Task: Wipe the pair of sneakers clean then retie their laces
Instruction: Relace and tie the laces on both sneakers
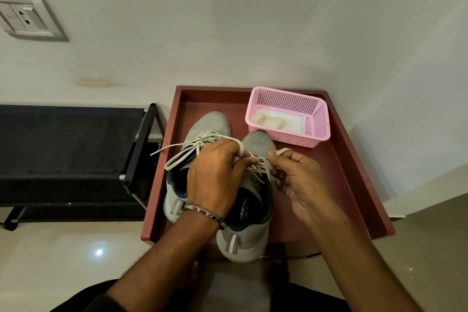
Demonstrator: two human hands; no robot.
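Two grey sneakers stand side by side on a dark red tray (354, 172), toes pointing away from me. The left sneaker (210, 124) has a tied bow with long loops trailing to the left. Over the right sneaker (258, 142), my left hand (217, 180) pinches one off-white lace loop (240, 151) above the tongue. My right hand (296, 180) pinches the other lace loop (282, 151) a little to the right. The laces cross between my fingertips. A bangle sits on my left wrist.
A pink mesh basket (316, 132) holding a white cloth (271, 120) stands at the tray's far right corner. A black rack (76, 154) is to the left against the wall, with a wall socket (27, 18) above it. Pale glossy floor lies below.
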